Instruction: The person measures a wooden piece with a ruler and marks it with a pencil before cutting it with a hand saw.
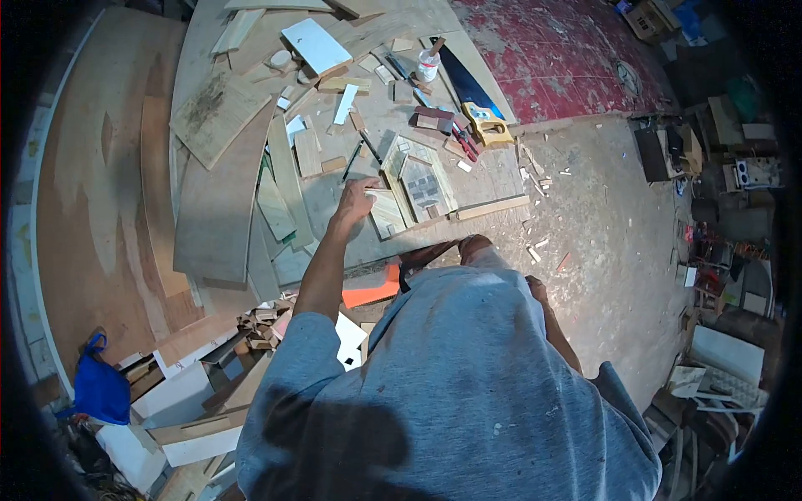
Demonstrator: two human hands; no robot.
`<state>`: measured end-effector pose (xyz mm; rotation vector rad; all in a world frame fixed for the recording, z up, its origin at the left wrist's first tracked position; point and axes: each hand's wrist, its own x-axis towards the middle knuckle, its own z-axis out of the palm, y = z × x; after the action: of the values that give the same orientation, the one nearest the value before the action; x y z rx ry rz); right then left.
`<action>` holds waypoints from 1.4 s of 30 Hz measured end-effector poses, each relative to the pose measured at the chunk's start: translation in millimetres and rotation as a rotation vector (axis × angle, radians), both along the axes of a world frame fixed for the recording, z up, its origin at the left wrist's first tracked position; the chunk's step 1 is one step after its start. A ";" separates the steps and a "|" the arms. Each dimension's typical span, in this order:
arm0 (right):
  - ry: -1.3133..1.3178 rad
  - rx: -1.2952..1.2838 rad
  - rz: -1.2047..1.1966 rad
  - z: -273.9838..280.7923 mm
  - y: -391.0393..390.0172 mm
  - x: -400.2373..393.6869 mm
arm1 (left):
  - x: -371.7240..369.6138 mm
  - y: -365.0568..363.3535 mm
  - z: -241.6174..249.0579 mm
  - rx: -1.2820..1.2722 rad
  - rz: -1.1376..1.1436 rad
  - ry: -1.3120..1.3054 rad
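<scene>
On the workbench, my left hand (357, 199) rests at the upper left edge of a small light wood piece (386, 214), its fingers bent and partly hidden. Right beside that piece lies a small wooden frame (420, 179) with grey squares inside it. Two dark pencil-like sticks (352, 160) lie just above my left hand. My right hand (537, 289) hangs low beside my body, away from the bench, and its fingers are too small and shadowed to make out.
A yellow-handled saw (486, 125), a white jar (428, 65), red-handled pliers (464, 142) and a white board (317, 47) lie on the bench (326, 200). Boards lean at left. Wood scraps litter the floor (585, 200); an orange object (370, 288) is below the bench edge.
</scene>
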<state>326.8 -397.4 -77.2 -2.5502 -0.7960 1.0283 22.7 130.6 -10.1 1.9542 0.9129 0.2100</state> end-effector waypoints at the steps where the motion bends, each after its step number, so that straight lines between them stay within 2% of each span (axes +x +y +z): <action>1: -0.002 -0.029 -0.021 1.5 2.7 -5.9 | 1.6 1.0 3.6 0.008 -0.013 0.005; 3: 0.031 0.015 -0.064 -1.2 -0.1 -17.4 | 2.5 2.0 5.4 -0.080 0.017 0.007; 10: 0.090 0.085 -0.200 -38.7 5.9 -75.1 | 4.3 10.3 -1.8 0.005 -0.031 0.028; 14: 0.119 0.096 -0.241 -50.6 7.8 -130.8 | 6.9 4.8 10.0 0.122 -0.056 0.163; 16: 0.129 0.095 -0.247 -55.2 -7.2 -143.4 | 9.4 -3.3 27.2 0.489 -0.075 0.130; 17: 0.131 0.090 -0.242 -54.7 -31.3 -144.4 | 8.0 -6.8 32.1 0.454 -0.039 0.209; 18: 0.129 0.081 -0.228 -54.9 -36.6 -126.9 | 4.4 -11.1 25.7 0.445 -0.006 0.213; 20: 0.118 0.069 -0.175 -56.8 -36.9 -73.7 | -2.3 -18.9 10.0 0.393 0.387 0.118; 21: 0.112 0.065 -0.138 -58.4 -31.9 -41.7 | -4.3 -25.6 18.2 0.246 0.532 0.125; 22: 0.106 0.058 -0.095 -58.6 -25.5 -8.8 | -9.6 -33.1 15.1 0.237 0.595 0.125; 24: 0.096 0.047 -0.007 -59.4 -3.7 55.9 | -19.6 -49.6 8.8 -0.029 0.694 0.329; 25: 0.092 0.044 0.036 -60.6 12.1 85.0 | -20.5 -61.2 11.2 -0.042 0.756 0.323; 27: 0.080 0.044 0.116 -60.3 54.2 138.2 | -16.9 -81.8 14.3 -0.167 0.717 0.281; 28: 0.065 0.062 0.319 -28.6 71.6 150.5 | -14.6 -87.1 10.0 -0.177 0.772 0.264; 30: 0.088 -0.047 0.241 -28.5 86.0 174.3 | -9.0 -98.8 -5.1 -0.213 0.812 0.256; 31: 0.041 -0.061 0.341 -11.2 99.9 181.5 | -6.5 -103.5 -11.6 -0.224 0.858 0.238; 33: -0.017 -0.072 0.469 15.2 125.7 194.0 | -2.9 -107.0 -21.0 -0.097 0.889 0.233; 35: 0.186 -0.084 0.261 17.6 134.4 209.3 | 2.3 -106.0 -17.9 -0.099 0.925 0.270; 40: 0.184 -0.063 0.238 48.1 165.9 208.7 | 3.0 -98.8 -8.5 -0.074 0.912 0.327; 42: 0.192 -0.076 0.242 40.2 167.7 212.4 | 0.4 -90.4 0.0 -0.278 0.782 0.417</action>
<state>539.3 -229.7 -37.0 -2.4097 -1.0473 1.3777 23.1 40.3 -10.1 1.3205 1.8529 0.1078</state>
